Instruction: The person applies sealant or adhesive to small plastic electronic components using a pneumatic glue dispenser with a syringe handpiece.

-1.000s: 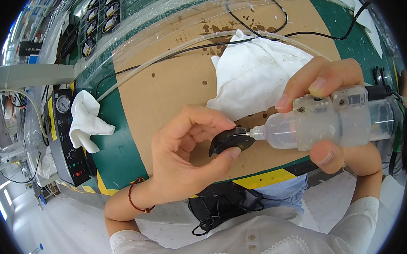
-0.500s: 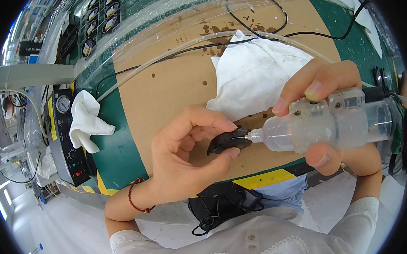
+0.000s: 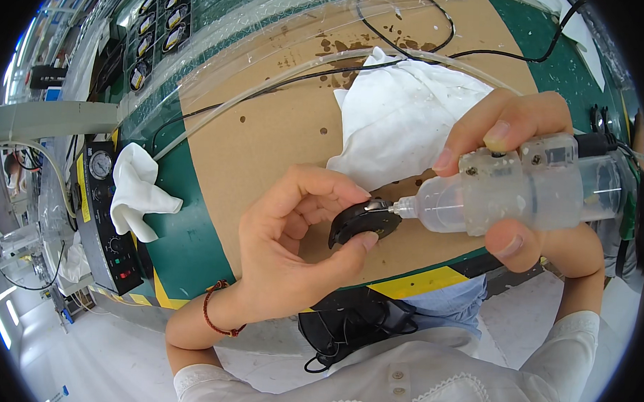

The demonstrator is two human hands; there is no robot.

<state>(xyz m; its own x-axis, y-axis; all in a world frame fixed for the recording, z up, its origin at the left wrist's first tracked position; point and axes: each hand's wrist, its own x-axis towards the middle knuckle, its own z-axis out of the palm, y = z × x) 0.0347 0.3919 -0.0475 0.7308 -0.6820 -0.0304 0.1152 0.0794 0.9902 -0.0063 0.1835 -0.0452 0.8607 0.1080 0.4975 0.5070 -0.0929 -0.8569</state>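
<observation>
Between the thumb and fingers of my left hand [image 3: 291, 250] is a small round black part [image 3: 362, 224], tilted toward the right. A shiny metal piece shows near its upper edge. My right hand [image 3: 514, 155] grips a translucent dispensing syringe [image 3: 444, 203], lying nearly level, with a clear holder clamped round its barrel. One fingertip rests by a dark button on the holder. The syringe's thin tip points left and meets the rim of the black part; whether it touches cannot be made out.
Behind my hands a crumpled white cloth [image 3: 405, 111] lies on stained brown cardboard [image 3: 267, 145], crossed by a hose and black cable. At left stands a black dispenser box [image 3: 105, 220] with a gauge, a second white cloth [image 3: 141, 189] against it. A tray of round parts [image 3: 157, 28] sits far left.
The black part has turned in my left fingers, so its metal piece now shows. The syringe tip has shifted slightly upward along the part's edge.
</observation>
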